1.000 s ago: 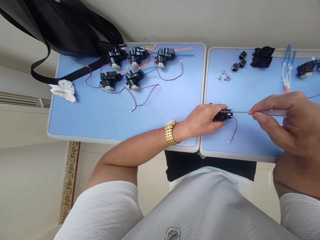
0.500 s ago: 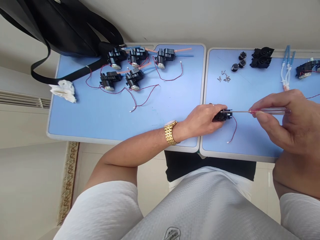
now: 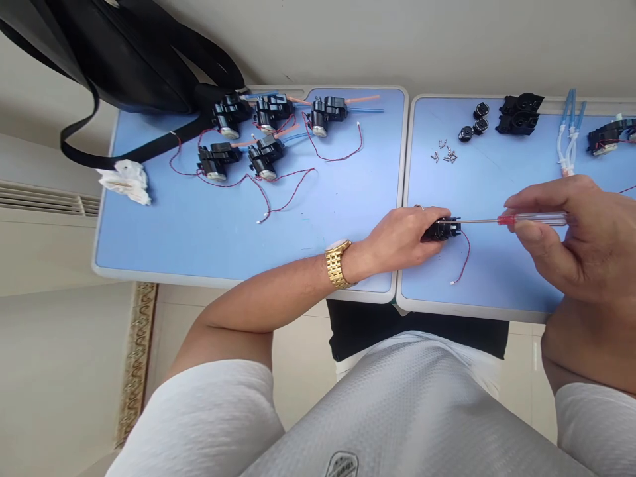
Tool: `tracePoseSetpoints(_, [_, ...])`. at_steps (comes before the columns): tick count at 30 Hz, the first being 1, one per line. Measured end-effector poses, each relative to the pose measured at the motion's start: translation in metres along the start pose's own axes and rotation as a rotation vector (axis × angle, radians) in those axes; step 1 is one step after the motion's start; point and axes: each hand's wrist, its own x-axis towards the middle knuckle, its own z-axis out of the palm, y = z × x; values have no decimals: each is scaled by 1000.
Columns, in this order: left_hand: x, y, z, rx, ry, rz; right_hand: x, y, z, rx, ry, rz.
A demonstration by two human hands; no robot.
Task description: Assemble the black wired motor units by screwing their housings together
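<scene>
My left hand (image 3: 402, 235) grips a small black motor part (image 3: 441, 229) on the right blue table (image 3: 497, 278); a thin red wire (image 3: 464, 258) trails from the part toward the table's near edge. My right hand (image 3: 576, 232) is closed round a screwdriver (image 3: 511, 220) with a clear handle and a red collar. Its thin metal shaft lies level and its tip meets the right side of the black part. A gold watch (image 3: 338, 263) sits on my left wrist.
Several black motor units (image 3: 265, 129) with red wires and coloured tubes lie on the left blue table (image 3: 199, 225), beside a black bag (image 3: 129, 53) and crumpled tissue (image 3: 124, 182). Loose screws (image 3: 446, 154), black caps (image 3: 474, 122), a black housing (image 3: 519, 114) and clear tubes (image 3: 569, 142) lie at the back right.
My right hand has slid a little to the right along the screwdriver, uncovering its red collar. The left hand and the black part have stayed put.
</scene>
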Motion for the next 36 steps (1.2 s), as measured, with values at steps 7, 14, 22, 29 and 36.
tracePoseSetpoints(7, [0,0,-1,-11,-4,10,-3,-7,1,-32,28,35])
tracePoseSetpoints(14, [-1,-1,1,-12,1,15,2,-1,-1,-119,61,-26])
tracePoseSetpoints(22, [-1,-1,1,2,-12,5,-3,-9,-3,8,-30,81])
tracePoseSetpoints(29, [-1,-2,3,2,6,8,2,3,0,-160,75,-60])
tracePoseSetpoints(36, [-1,-1,1,0,0,9,-1,-5,-5,-36,-81,84])
